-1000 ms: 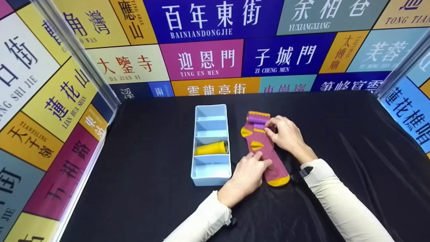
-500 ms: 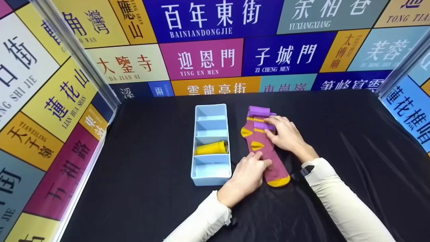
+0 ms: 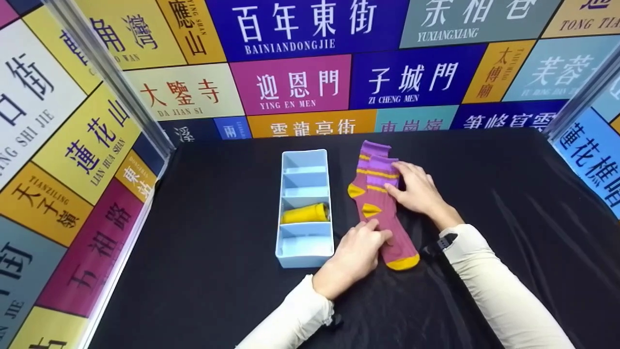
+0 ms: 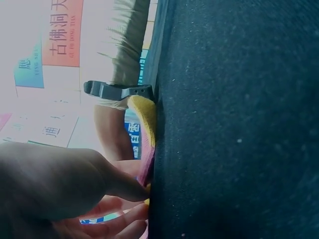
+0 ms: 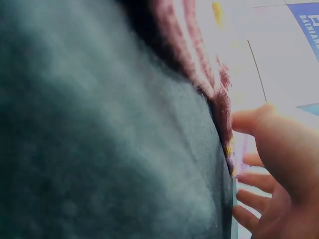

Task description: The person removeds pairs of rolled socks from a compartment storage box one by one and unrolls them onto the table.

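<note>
A wide blue panel (image 3: 310,26) reads 百年東街, BAINIANDONGJIE; a pink panel (image 3: 290,86), 迎恩門, YING EN MEN; a cream panel (image 3: 184,92), DA JIAN SI; a yellow panel (image 3: 89,140), 蓮花山, LIAN HUA SHAN.

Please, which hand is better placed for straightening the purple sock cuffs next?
Probably the right. The right hand is at the edge of the front purple knit cuff, while the left hand touches the pink knit sock lower down, beyond its yellow heel patch.
</note>
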Available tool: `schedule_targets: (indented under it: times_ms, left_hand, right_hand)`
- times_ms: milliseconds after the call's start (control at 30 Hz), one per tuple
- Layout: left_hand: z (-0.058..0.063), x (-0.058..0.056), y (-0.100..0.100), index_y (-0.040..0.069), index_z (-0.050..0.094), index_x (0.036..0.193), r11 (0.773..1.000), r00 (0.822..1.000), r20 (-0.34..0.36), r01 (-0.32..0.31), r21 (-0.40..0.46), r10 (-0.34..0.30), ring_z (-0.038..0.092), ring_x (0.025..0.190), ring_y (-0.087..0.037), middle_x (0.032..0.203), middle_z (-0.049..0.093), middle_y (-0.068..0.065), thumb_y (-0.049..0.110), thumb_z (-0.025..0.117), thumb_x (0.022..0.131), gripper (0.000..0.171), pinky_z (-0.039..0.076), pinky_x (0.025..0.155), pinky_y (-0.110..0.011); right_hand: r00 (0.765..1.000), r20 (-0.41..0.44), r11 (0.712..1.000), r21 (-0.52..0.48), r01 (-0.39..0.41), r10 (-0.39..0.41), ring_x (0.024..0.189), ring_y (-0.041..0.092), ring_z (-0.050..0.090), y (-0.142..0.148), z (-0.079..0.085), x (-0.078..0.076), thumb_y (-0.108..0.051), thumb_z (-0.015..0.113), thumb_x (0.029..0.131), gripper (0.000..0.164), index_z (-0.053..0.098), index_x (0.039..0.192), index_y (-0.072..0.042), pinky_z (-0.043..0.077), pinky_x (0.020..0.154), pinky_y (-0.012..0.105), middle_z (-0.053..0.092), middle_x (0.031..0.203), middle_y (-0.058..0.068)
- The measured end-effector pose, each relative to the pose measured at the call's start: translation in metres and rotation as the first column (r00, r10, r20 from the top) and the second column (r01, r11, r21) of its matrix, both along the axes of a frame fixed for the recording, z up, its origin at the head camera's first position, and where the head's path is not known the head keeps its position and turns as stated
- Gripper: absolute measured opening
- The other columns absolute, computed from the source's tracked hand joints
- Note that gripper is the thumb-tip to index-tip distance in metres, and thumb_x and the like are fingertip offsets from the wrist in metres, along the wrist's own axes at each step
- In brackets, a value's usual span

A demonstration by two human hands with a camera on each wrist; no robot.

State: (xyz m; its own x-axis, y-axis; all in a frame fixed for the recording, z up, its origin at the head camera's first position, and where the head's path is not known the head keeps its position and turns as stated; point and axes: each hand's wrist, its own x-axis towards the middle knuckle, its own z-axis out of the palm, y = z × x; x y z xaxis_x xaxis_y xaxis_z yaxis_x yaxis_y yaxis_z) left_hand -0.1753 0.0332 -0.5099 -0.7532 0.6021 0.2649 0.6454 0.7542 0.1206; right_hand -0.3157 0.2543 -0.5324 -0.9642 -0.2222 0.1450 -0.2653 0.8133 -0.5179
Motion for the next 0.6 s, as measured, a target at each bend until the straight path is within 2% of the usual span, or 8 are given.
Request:
schedule_targets:
  times_ms: [133, 300, 467, 600]
  left_hand:
    - [0.0009, -0.0002, -0.0010, 0.025, 0.082, 0.110, 1.000, 1.000, 0.005, 0.002, 0.006, -0.002, 0.070, 0.087, -0.022, 0.104, 0.070, -0.002, 0.007, 0.078, 0.090, 0.027, 0.063, 0.080, -0.031]
    - [0.0008, -0.0004, -0.0011, 0.025, 0.081, 0.112, 1.000, 1.000, -0.002, -0.009, 0.016, 0.009, 0.070, 0.088, -0.022, 0.104, 0.070, -0.002, 0.011, 0.076, 0.095, 0.023, 0.063, 0.078, -0.032]
    - [-0.0003, -0.0012, -0.0016, 0.025, 0.080, 0.112, 1.000, 1.000, -0.005, 0.001, 0.021, -0.001, 0.070, 0.093, -0.021, 0.105, 0.070, -0.002, 0.017, 0.074, 0.098, 0.017, 0.062, 0.077, -0.034]
    - [-0.0011, -0.0024, -0.0012, 0.025, 0.079, 0.111, 1.000, 1.000, -0.009, 0.007, 0.022, -0.006, 0.069, 0.095, -0.021, 0.105, 0.069, 0.000, 0.021, 0.078, 0.097, 0.015, 0.061, 0.076, -0.034]
  right_hand:
    - [0.995, -0.003, 0.994, -0.036, 0.103, -0.104, 0.153, 0.051, 0.035, 0.0012, 0.0007, -0.0015, -0.033, 0.072, 0.102, 0.065, 0.054, 0.151, 0.005, 0.028, 0.120, 0.072, 0.045, 0.163, 0.030]
    - [0.988, 0.006, 0.983, -0.100, 0.155, -0.155, 0.148, 0.054, 0.039, 0.0010, 0.0011, -0.0016, -0.035, 0.074, 0.101, 0.045, 0.073, 0.124, 0.003, 0.030, 0.117, 0.071, 0.051, 0.157, 0.031]
    - [0.985, -0.015, 0.976, -0.134, 0.169, -0.173, 0.131, 0.050, 0.048, -0.0001, -0.0006, -0.0020, -0.031, 0.079, 0.098, 0.031, 0.080, 0.108, -0.002, 0.035, 0.111, 0.065, 0.062, 0.132, 0.026]
    - [0.983, -0.033, 0.973, -0.157, 0.171, -0.178, 0.111, 0.042, 0.061, -0.0009, -0.0012, -0.0035, -0.026, 0.079, 0.097, 0.023, 0.080, 0.103, -0.003, 0.045, 0.099, 0.051, 0.070, 0.112, 0.022]
